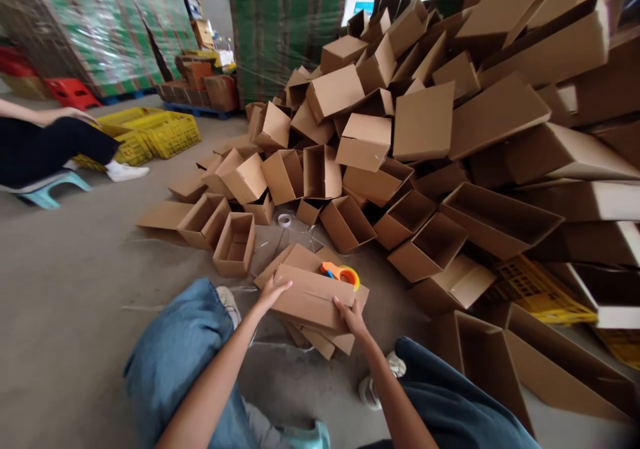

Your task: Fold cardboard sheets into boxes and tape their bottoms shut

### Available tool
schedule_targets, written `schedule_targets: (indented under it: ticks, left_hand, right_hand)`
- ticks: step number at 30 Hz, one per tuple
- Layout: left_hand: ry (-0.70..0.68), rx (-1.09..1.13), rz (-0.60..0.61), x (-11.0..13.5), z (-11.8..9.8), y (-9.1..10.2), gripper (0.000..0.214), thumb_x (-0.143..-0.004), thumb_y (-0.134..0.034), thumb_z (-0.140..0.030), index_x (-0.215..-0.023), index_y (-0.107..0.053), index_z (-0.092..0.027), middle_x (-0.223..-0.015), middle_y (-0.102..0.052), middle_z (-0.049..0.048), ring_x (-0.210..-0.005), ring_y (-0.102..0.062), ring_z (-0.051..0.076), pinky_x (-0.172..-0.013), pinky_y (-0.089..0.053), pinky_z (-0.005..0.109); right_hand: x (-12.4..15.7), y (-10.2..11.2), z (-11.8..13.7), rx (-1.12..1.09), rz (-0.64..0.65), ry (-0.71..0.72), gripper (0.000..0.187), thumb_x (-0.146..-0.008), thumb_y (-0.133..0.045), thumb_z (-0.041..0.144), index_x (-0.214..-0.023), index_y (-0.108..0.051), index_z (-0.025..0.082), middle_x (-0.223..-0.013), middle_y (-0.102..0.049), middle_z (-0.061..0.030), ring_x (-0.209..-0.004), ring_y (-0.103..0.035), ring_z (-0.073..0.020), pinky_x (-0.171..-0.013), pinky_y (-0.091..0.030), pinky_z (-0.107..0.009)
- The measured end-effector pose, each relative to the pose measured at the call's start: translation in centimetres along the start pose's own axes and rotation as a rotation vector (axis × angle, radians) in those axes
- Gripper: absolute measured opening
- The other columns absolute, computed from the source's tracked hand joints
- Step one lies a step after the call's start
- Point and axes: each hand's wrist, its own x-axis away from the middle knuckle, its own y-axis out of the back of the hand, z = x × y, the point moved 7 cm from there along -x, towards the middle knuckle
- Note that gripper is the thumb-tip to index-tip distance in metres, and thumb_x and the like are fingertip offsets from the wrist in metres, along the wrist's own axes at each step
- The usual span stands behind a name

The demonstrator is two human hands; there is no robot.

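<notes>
Between my two hands is a brown cardboard box (pixel 313 295), one broad side facing me. My left hand (pixel 273 294) grips its left end, the thumb lying along the top edge. At the right end my right hand (pixel 351 317) holds on, thumb on the near face and the other fingers partly hidden. Just behind the box, an orange tape dispenser (pixel 340 273) with a yellow roll lies on flattened cardboard (pixel 300 257). More flat cardboard pieces (pixel 320 342) are stacked beneath the box.
A tall heap of open cardboard boxes (pixel 423 122) fills the back and right. A white tape roll (pixel 285 220) lies on the floor ahead. Yellow crates (pixel 170 134) stand back left, near another person sitting on a light-blue stool (pixel 55 185). Wrapped green stacks (pixel 285 29) stand behind.
</notes>
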Motion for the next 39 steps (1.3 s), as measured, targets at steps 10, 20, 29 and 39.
schedule_targets:
  ticks: [10, 20, 29, 39]
  left_hand:
    - [0.028, 0.135, 0.236, -0.3, -0.5, -0.5, 0.072, -0.066, -0.076, -0.046, -0.129, -0.055, -0.017, -0.131, -0.061, 0.0111, -0.122, -0.056, 0.027, -0.105, -0.043, 0.038]
    - [0.181, 0.247, 0.092, -0.4, 0.7, 0.5, 0.061, -0.080, -0.063, -0.051, -0.132, -0.056, -0.020, -0.140, -0.052, 0.0074, -0.138, -0.037, 0.027, -0.115, -0.030, 0.040]
    - [0.149, 0.278, 0.123, -0.6, 0.2, 0.7, 0.065, -0.068, -0.071, -0.059, -0.115, -0.068, -0.014, -0.131, -0.060, 0.0116, -0.133, -0.043, 0.032, -0.112, -0.033, 0.045]
    - [0.107, -0.074, 0.189, -0.3, -2.4, 1.1, 0.057, -0.074, -0.062, -0.061, -0.108, -0.069, -0.015, -0.116, -0.070, 0.0086, -0.118, -0.058, 0.027, -0.100, -0.044, 0.036]
  right_hand:
    - [1.4, -0.2, 1.5, -0.027, 0.036, 0.049, 0.064, -0.056, -0.074, 0.055, -0.105, -0.056, 0.018, -0.105, -0.069, -0.0099, -0.102, -0.063, -0.0290, -0.092, -0.049, -0.040]
    - [2.1, -0.1, 2.1, -0.011, 0.021, 0.071, 0.061, -0.059, -0.073, 0.057, -0.104, -0.056, 0.019, -0.104, -0.070, -0.0086, -0.101, -0.063, -0.0281, -0.092, -0.050, -0.039]
    - [0.6, -0.1, 0.5, -0.064, 0.128, -0.041, 0.066, -0.064, -0.062, 0.065, -0.115, -0.058, 0.022, -0.118, -0.066, -0.0074, -0.114, -0.058, -0.0292, -0.096, -0.048, -0.041]
    - [1.4, 0.4, 0.7, -0.045, 0.007, -0.021, 0.062, -0.064, -0.067, 0.056, -0.115, -0.063, 0.020, -0.109, -0.071, -0.0069, -0.107, -0.062, -0.0307, -0.093, -0.048, -0.040]
